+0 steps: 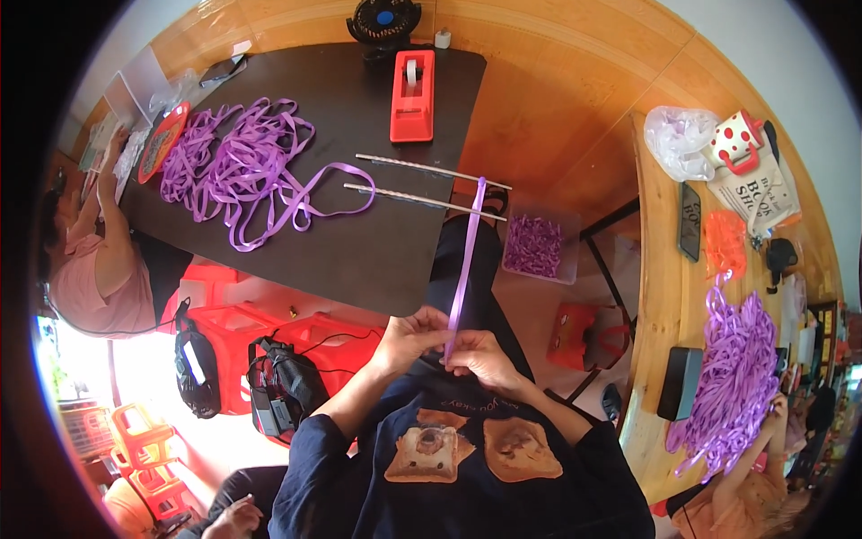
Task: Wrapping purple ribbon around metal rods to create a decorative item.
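A narrow purple ribbon [465, 269] runs taut from the far metal rod [431, 170] down to my hands, in front of my chest. My left hand [417, 338] is closed, pinching the ribbon near its lower end. Beside it my right hand [485, 357] pinches the same end, the fingertips of both hands nearly touching. The near metal rod [426, 201] lies roughly parallel to the far one, and both stick out past the right edge of the dark table [350, 260]. A loose heap of purple ribbon [256, 153] lies on the table, one loop reaching the rods.
A red tape dispenser [413, 103] and a black fan [384, 20] stand at the back. Below the rods is a clear bin [566, 269] of short purple pieces. A wooden table [651, 296] at right holds more ribbon [732, 377], near another person's hand. Another person sits at far left.
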`<control>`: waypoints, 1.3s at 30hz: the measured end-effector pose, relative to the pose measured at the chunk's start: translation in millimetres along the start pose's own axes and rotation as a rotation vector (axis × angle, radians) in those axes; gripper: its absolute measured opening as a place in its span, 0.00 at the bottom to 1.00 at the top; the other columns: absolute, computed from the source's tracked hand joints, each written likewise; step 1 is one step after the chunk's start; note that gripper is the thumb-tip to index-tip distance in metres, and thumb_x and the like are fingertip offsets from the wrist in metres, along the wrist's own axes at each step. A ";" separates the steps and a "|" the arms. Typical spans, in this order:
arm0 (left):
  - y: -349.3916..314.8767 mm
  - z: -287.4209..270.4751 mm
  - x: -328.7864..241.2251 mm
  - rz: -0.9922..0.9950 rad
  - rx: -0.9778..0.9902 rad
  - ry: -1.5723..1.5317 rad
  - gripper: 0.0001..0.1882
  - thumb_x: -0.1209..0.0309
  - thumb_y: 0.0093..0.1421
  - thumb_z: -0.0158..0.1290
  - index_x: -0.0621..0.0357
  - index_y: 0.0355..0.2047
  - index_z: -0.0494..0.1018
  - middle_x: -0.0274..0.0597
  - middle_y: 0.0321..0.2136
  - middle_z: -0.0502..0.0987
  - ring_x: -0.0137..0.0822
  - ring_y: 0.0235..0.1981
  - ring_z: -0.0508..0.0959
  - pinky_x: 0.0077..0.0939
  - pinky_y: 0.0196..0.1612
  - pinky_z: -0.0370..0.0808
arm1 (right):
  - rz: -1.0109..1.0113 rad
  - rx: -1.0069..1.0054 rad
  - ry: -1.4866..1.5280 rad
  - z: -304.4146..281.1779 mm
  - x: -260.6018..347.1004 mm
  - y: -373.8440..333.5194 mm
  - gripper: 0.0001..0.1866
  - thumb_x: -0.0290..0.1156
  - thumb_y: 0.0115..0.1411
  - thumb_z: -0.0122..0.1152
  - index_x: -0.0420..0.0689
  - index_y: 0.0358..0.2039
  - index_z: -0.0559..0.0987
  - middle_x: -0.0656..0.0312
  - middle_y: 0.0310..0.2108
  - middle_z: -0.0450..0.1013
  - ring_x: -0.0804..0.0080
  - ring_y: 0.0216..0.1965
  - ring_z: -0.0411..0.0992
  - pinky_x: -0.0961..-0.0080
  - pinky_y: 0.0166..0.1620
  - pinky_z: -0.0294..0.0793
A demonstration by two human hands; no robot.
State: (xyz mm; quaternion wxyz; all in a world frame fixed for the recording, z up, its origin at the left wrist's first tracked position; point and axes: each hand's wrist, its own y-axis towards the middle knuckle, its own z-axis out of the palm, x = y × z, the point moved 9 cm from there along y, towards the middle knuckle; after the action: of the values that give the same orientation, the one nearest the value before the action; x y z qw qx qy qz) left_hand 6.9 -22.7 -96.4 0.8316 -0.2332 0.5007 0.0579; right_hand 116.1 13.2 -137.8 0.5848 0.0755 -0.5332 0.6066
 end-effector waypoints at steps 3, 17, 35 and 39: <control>-8.1 0.4 9.8 -0.053 0.022 0.122 0.05 0.78 0.54 0.59 0.63 0.30 0.74 0.33 0.23 0.76 0.20 0.22 0.74 0.13 0.23 0.69 | -0.010 0.002 0.059 -2.2 -3.5 4.4 0.02 0.20 0.51 0.59 0.40 0.26 0.76 0.63 0.25 0.75 0.80 0.25 0.72 0.88 0.28 0.69; -18.0 3.7 -18.1 0.240 -0.140 0.839 0.21 0.82 0.41 0.49 0.65 0.40 0.72 0.47 0.27 0.74 0.39 0.27 0.76 0.29 0.31 0.73 | -0.103 -0.028 0.093 -6.8 -10.1 11.7 0.03 0.21 0.50 0.58 0.41 0.27 0.77 0.63 0.20 0.74 0.81 0.19 0.70 0.87 0.23 0.66; -22.3 -4.6 22.6 -0.164 0.145 0.018 0.06 0.80 0.53 0.58 0.65 0.33 0.76 0.41 0.25 0.79 0.21 0.20 0.74 0.12 0.17 0.65 | -0.226 -0.161 0.057 -11.6 13.2 13.5 0.01 0.20 0.51 0.57 0.39 0.26 0.75 0.62 0.21 0.74 0.81 0.20 0.70 0.86 0.24 0.68; -20.7 -3.3 20.7 -0.122 0.094 0.001 0.06 0.80 0.53 0.59 0.65 0.32 0.77 0.42 0.25 0.80 0.21 0.18 0.74 0.11 0.16 0.64 | -0.338 -0.123 0.021 -11.4 14.0 15.4 0.05 0.15 0.50 0.55 0.38 0.26 0.75 0.62 0.22 0.74 0.80 0.21 0.71 0.85 0.25 0.69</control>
State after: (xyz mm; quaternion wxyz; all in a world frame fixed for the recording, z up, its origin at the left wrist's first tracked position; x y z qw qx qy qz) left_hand 21.3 -45.3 -108.7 0.8434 -0.2240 0.4882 -0.0166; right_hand 105.7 34.3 -141.2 0.6874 0.1219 -0.5429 0.4668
